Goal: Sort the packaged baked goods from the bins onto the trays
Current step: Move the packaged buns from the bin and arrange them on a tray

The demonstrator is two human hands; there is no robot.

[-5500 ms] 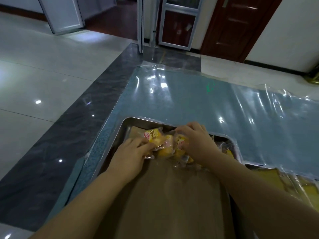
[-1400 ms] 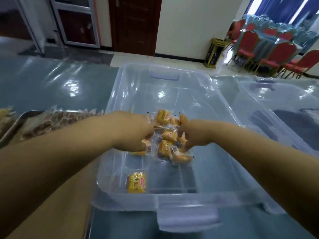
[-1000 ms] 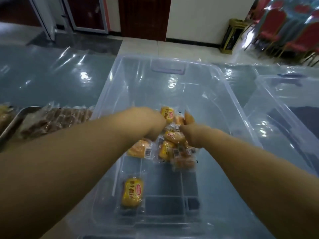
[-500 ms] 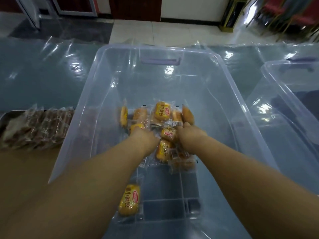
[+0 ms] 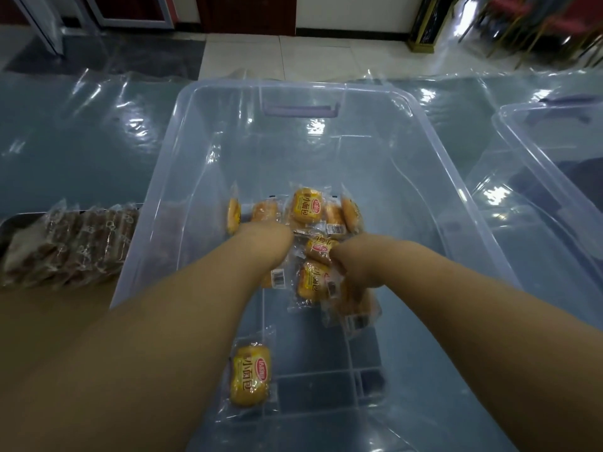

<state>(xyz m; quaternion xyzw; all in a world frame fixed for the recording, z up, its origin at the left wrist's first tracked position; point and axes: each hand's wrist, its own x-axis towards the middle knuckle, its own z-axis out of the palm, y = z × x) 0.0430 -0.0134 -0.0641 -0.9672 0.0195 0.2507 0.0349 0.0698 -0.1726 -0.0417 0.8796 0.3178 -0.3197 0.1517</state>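
Two bare forearms are entering from the lower left and lower right corners of the frame, each broad at the margin and narrowing toward a wrist near the centre. The left hand (image 5: 265, 244) and the right hand (image 5: 357, 261) are showing only their backs there, the fingers lying out of sight.
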